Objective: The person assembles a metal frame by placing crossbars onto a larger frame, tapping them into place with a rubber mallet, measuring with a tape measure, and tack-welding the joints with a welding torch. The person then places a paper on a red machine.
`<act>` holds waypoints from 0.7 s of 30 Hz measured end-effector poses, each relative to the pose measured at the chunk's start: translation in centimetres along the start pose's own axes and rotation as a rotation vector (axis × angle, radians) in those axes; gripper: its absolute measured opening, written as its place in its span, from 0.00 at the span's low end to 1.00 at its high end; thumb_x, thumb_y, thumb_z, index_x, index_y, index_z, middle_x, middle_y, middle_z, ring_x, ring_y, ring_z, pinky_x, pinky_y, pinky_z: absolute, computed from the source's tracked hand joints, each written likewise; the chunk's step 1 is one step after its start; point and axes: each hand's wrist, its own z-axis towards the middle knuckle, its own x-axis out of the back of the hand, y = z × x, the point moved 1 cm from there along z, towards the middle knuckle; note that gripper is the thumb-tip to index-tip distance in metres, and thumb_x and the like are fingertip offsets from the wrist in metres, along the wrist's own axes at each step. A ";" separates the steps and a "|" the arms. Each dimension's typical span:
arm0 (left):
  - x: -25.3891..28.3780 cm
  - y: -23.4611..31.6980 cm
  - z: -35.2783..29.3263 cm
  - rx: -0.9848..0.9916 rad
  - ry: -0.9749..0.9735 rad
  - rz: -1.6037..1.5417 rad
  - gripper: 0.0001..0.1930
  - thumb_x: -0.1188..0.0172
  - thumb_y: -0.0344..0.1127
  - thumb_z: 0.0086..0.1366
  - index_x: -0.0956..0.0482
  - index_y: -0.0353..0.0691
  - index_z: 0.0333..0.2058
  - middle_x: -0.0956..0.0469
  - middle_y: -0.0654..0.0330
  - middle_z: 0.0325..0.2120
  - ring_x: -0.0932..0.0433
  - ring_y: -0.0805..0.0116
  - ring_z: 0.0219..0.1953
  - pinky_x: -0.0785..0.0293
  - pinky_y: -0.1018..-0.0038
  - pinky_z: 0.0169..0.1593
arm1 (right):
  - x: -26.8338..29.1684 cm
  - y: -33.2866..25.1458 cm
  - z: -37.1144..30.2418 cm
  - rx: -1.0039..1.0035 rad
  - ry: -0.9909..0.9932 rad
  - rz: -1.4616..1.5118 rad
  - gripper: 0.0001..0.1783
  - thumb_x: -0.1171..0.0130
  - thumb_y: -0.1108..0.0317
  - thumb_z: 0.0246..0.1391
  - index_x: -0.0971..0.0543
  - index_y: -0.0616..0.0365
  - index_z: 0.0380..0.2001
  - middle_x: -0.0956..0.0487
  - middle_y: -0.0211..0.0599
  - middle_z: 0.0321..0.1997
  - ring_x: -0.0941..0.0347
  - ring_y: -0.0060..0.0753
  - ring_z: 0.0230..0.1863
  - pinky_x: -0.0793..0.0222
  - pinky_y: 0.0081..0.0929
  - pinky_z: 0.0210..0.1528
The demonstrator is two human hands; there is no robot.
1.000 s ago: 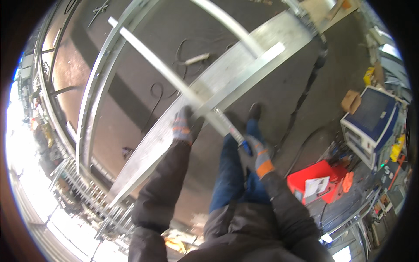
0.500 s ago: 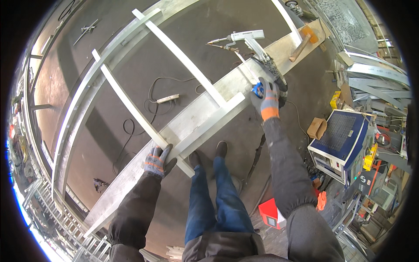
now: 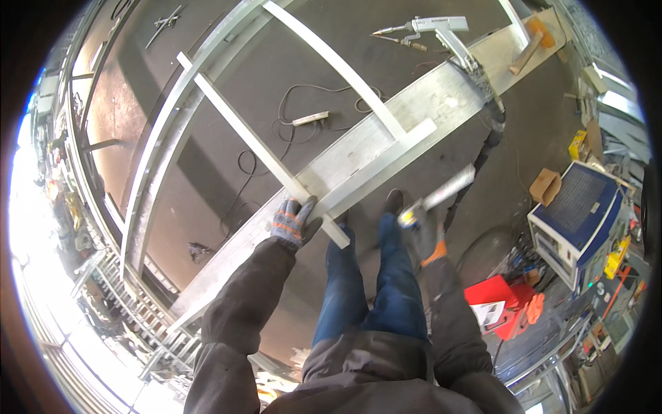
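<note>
Right hand (image 3: 427,238): since half a second ago, you are drawing it back from the far stretch of the metal plank (image 3: 441,90), near the torch-like gun (image 3: 438,25), and bringing it beside your right leg (image 3: 393,293).
Right grip: your gloved fingers are wrapping a blue-and-yellow tool (image 3: 409,219), whose pale strip (image 3: 448,188) is pointing away to the upper right, blurring.
Left hand (image 3: 291,221): you are still resting it on the plank, fingers slightly parted beside the first crossbar (image 3: 241,131); whether they are gripping the bar, you cannot tell from this view.
Bars: the first crossbar is running from the curved frame (image 3: 162,124) to the plank, its end jutting past the near edge; a second crossbar (image 3: 338,65) is meeting a short bar (image 3: 379,162) lying along that edge.
Plank's far end: an orange-headed mallet (image 3: 541,31) is lying beyond the gun.
Floor: a white power strip (image 3: 310,119) is lying amid cable behind the plank.
Right side: a blue-and-white machine (image 3: 583,200) is standing near a red case (image 3: 498,298).
</note>
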 end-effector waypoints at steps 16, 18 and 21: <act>0.3 0.2 0.2 0.048 -0.112 -0.110 0.27 0.36 0.45 0.66 0.28 0.49 0.62 0.30 0.42 0.52 0.25 0.41 0.50 0.25 0.53 0.50 | -6.7 20.6 -9.2 0.293 0.620 0.390 0.16 0.45 0.56 0.68 0.26 0.58 0.47 0.23 0.33 0.45 0.27 0.29 0.46 0.30 0.31 0.56; 0.4 0.2 0.3 -0.011 -0.066 -0.122 0.27 0.36 0.44 0.67 0.28 0.50 0.63 0.31 0.43 0.54 0.25 0.42 0.51 0.24 0.54 0.51 | -7.2 20.5 -9.2 0.331 0.550 0.683 0.19 0.38 0.58 0.64 0.25 0.60 0.50 0.24 0.37 0.47 0.27 0.29 0.48 0.27 0.29 0.54; 0.4 0.0 0.1 0.075 -0.173 -0.107 0.27 0.36 0.44 0.67 0.29 0.50 0.63 0.31 0.45 0.55 0.24 0.43 0.50 0.24 0.55 0.50 | -7.4 20.9 -9.4 0.255 0.435 0.783 0.19 0.36 0.62 0.63 0.24 0.62 0.51 0.23 0.38 0.47 0.26 0.27 0.46 0.25 0.25 0.48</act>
